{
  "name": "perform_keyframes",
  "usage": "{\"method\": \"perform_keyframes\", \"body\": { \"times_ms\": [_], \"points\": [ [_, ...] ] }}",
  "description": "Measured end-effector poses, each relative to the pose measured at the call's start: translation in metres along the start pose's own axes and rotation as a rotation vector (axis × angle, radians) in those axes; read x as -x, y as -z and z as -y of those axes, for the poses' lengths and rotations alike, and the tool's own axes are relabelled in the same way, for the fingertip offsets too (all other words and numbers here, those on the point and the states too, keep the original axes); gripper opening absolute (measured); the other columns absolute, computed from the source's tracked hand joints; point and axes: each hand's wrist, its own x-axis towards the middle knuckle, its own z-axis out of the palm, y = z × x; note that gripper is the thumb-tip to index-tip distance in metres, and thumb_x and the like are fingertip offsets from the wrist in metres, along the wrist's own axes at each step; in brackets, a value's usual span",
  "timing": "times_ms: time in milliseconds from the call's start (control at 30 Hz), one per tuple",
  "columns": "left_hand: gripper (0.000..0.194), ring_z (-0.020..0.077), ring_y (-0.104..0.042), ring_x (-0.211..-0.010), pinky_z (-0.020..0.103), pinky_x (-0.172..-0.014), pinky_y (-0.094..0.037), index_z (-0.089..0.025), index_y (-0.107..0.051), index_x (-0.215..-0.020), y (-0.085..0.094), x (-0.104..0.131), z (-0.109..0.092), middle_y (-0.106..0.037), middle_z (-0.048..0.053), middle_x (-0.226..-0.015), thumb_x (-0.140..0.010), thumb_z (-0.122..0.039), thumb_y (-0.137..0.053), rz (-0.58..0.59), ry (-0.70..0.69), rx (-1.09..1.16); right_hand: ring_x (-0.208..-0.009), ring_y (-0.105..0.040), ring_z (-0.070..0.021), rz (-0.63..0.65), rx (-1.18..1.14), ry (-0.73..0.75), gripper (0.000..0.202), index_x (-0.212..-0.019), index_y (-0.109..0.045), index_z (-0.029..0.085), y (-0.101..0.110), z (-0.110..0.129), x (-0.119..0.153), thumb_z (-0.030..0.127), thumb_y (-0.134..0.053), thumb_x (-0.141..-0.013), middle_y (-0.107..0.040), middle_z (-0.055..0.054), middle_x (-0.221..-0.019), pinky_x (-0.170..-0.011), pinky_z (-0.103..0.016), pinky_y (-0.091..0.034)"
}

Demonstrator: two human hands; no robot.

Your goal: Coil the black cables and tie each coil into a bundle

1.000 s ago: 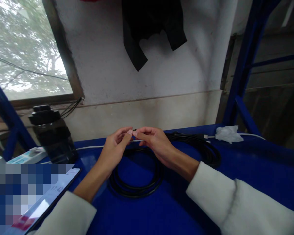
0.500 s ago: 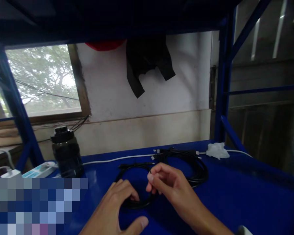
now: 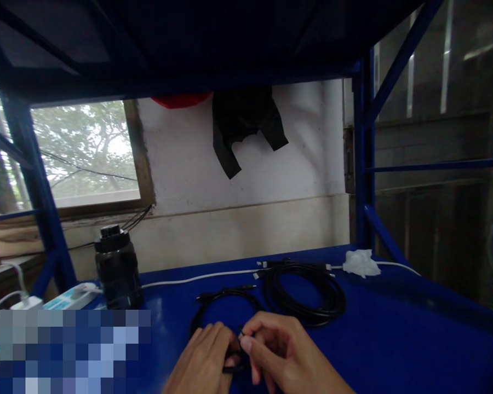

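A black cable (image 3: pixel 195 319) lies in a loop on the blue table, its connector ends at the loop's far side. My left hand (image 3: pixel 209 355) is closed round the near part of this loop. Beside it, my right hand (image 3: pixel 277 350) pinches a thin dark piece, perhaps a tie, right at the loop; the fingertips of both hands nearly meet. Behind my right hand lies a thicker coil of black cables (image 3: pixel 337 298) with several connector ends.
A dark bottle (image 3: pixel 117 268) stands at the left, by a white power strip (image 3: pixel 76 295). A white cable (image 3: pixel 197 278) crosses the table's back, passing crumpled white plastic (image 3: pixel 361 263). Blue posts (image 3: pixel 365 208) frame the table (image 3: pixel 394 328); a dark bag (image 3: pixel 246 120) hangs behind.
My left hand has closed on the loop and moved nearer my right hand. My right hand has come lower, toward the loop's near side. The view has tilted up slightly.
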Motion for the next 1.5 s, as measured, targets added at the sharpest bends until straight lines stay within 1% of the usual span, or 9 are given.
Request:
{"method": "perform_keyframes", "body": {
  "times_ms": [233, 300, 400, 600, 767, 867, 1067, 1200, 1500],
  "points": [
    [0.038, 0.0286, -0.074, -0.092, 0.043, -0.093, -0.056, -0.025, -0.059, -0.126, -0.007, -0.002, -0.011, -0.078, 0.010, -0.104, -0.088, -0.020, -0.058, 0.011, 0.025, 0.039, -0.064, -0.065, -0.0176, -0.111, 0.039, 0.082, 0.034, -0.089, -0.071, 0.018, 0.003, 0.013, 0.002, 0.051, -0.068, -0.093, -0.069, -0.004, -0.068, -0.066, -0.028, -0.052],
    [0.029, 0.0273, -0.074, -0.095, 0.039, -0.089, -0.057, -0.029, -0.061, -0.120, -0.003, -0.003, -0.018, -0.077, 0.008, -0.110, -0.092, -0.025, -0.057, 0.021, 0.030, 0.100, -0.068, -0.067, -0.0194, -0.145, 0.052, 0.088, 0.032, -0.089, -0.070, 0.018, 0.004, 0.014, 0.001, 0.050, -0.067, -0.094, -0.070, -0.004, -0.070, -0.069, -0.030, -0.052],
    [0.019, 0.0254, -0.074, -0.100, 0.035, -0.087, -0.057, -0.030, -0.064, -0.111, 0.008, -0.006, -0.027, -0.077, 0.006, -0.112, -0.099, -0.029, -0.050, 0.028, 0.068, 0.202, -0.074, -0.067, -0.0205, -0.174, 0.085, 0.114, 0.031, -0.086, -0.070, 0.019, 0.005, 0.014, 0.001, 0.049, -0.067, -0.095, -0.070, -0.004, -0.075, -0.073, -0.031, -0.051],
    [0.030, 0.0245, -0.071, -0.112, 0.036, -0.097, -0.056, -0.029, -0.058, -0.131, 0.018, -0.007, -0.031, -0.073, 0.008, -0.121, -0.105, -0.033, -0.043, 0.073, 0.110, 0.345, -0.070, -0.061, -0.0175, -0.177, 0.155, 0.136, 0.030, -0.091, -0.071, 0.021, 0.006, 0.016, 0.005, 0.048, -0.062, -0.099, -0.068, -0.002, -0.077, -0.068, -0.029, -0.048],
    [0.045, 0.0257, -0.069, -0.121, 0.041, -0.104, -0.055, -0.031, -0.046, -0.150, 0.011, -0.004, -0.022, -0.069, 0.010, -0.135, -0.105, -0.037, -0.045, -0.004, 0.129, 0.306, -0.071, -0.060, -0.0168, -0.145, 0.206, 0.148, 0.034, -0.089, -0.070, 0.019, 0.005, 0.018, 0.005, 0.049, -0.058, -0.101, -0.063, -0.002, -0.074, -0.068, -0.028, -0.047],
    [0.040, 0.0249, -0.066, -0.126, 0.039, -0.107, -0.054, -0.032, -0.053, -0.145, 0.009, -0.005, -0.018, -0.067, 0.008, -0.141, -0.106, -0.037, -0.046, -0.055, 0.080, 0.335, -0.071, -0.060, -0.0163, -0.101, 0.185, 0.154, 0.034, -0.096, -0.071, 0.018, 0.004, 0.015, 0.005, 0.048, -0.058, -0.102, -0.064, -0.002, -0.075, -0.069, -0.028, -0.047],
    [0.045, 0.0253, -0.073, -0.112, 0.037, -0.094, -0.061, -0.032, -0.051, -0.149, 0.012, -0.005, -0.019, -0.074, 0.007, -0.128, -0.104, -0.036, -0.051, -0.118, 0.089, 0.387, -0.065, -0.058, -0.0152, -0.061, 0.170, 0.098, 0.043, -0.122, -0.071, 0.016, 0.004, 0.008, 0.005, 0.051, -0.057, -0.102, -0.063, -0.001, -0.073, -0.062, -0.026, -0.046],
    [0.037, 0.0248, -0.070, -0.119, 0.038, -0.103, -0.056, -0.034, -0.059, -0.140, 0.014, -0.005, -0.023, -0.071, 0.005, -0.133, -0.104, -0.034, -0.050, -0.124, 0.061, 0.389, -0.062, -0.052, -0.0127, 0.013, 0.193, 0.128, 0.041, -0.117, -0.074, 0.017, 0.004, 0.011, 0.006, 0.049, -0.052, -0.105, -0.057, 0.001, -0.070, -0.058, -0.025, -0.042],
    [0.026, 0.0221, -0.074, -0.096, 0.030, -0.081, -0.059, -0.027, -0.061, -0.121, 0.014, -0.008, -0.029, -0.074, 0.006, -0.103, -0.103, -0.044, -0.053, -0.076, 0.226, 0.576, -0.064, -0.053, -0.0135, 0.020, 0.130, 0.068, 0.047, -0.131, -0.070, 0.016, 0.003, 0.007, 0.007, 0.051, -0.055, -0.103, -0.061, -0.001, -0.074, -0.061, -0.025, -0.045]
  ]
}}
